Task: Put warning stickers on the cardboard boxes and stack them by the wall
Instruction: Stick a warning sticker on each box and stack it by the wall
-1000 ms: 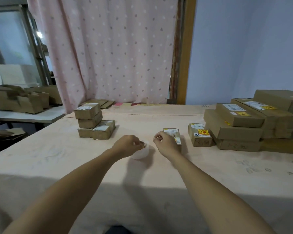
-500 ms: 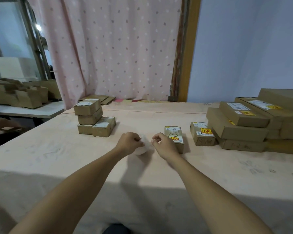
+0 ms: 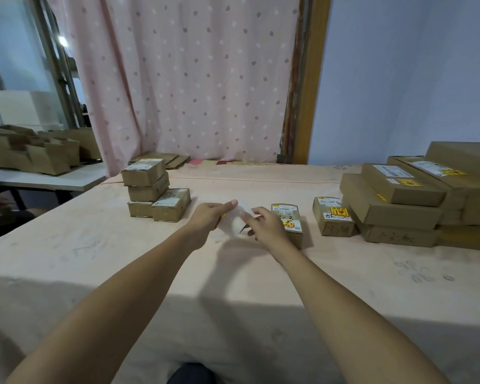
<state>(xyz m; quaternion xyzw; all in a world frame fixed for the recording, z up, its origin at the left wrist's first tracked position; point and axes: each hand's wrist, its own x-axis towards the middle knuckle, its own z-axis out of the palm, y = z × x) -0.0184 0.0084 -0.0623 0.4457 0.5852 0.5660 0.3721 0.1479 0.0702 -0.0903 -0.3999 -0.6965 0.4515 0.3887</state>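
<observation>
My left hand [image 3: 209, 214] pinches a white roll of sticker backing [image 3: 234, 221] held just above the table, a sliver of yellow showing under the thumb. My right hand [image 3: 266, 221] pinches the roll's loose white end from the right. Right behind my right hand stands a small cardboard box [image 3: 288, 221] with a white label and a yellow warning sticker. A second small stickered box [image 3: 333, 217] lies to its right. At the left stands a stack of small boxes [image 3: 153, 189] with white labels only. Larger stickered boxes [image 3: 405, 200] are piled at the right by the blue wall.
The table [image 3: 122, 259] is covered with a pale peach cloth. Flattened cardboard [image 3: 161, 159] lies at the far edge under a pink dotted curtain. A side table at the left carries open cartons [image 3: 34, 151]. A wooden door frame [image 3: 308, 92] stands behind.
Both hands have lifted the white roll off the table and drawn out its loose end. The view has shifted slightly, so the boxes sit a little differently.
</observation>
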